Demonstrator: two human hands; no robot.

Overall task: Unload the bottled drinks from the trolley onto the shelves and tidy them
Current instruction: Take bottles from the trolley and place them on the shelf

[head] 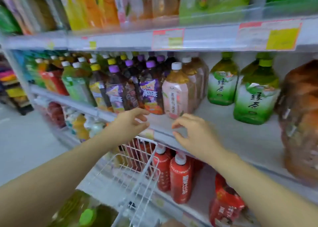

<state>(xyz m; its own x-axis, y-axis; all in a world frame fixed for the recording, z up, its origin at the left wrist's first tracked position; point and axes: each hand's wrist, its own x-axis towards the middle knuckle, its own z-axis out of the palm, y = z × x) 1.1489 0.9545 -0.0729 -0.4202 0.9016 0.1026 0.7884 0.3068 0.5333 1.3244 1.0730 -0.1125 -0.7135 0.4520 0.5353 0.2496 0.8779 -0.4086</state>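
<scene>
middle shelf (pixel 232 137) | purple-label bottles (pixel 151 92) left | pink-label bottle (pixel 175 94) centre | green tea bottles (pixel 254 95) right

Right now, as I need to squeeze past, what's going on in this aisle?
A person is stocking drinks. The left hand and the right hand hover empty at the front of the middle shelf, near a pink-label bottle. The wire trolley below holds a green-capped bottle.

Pink-labelled bottle (pixel 175 95), white cap — green-labelled bottle (pixel 256 99), white wire trolley (pixel 137 171).
</scene>
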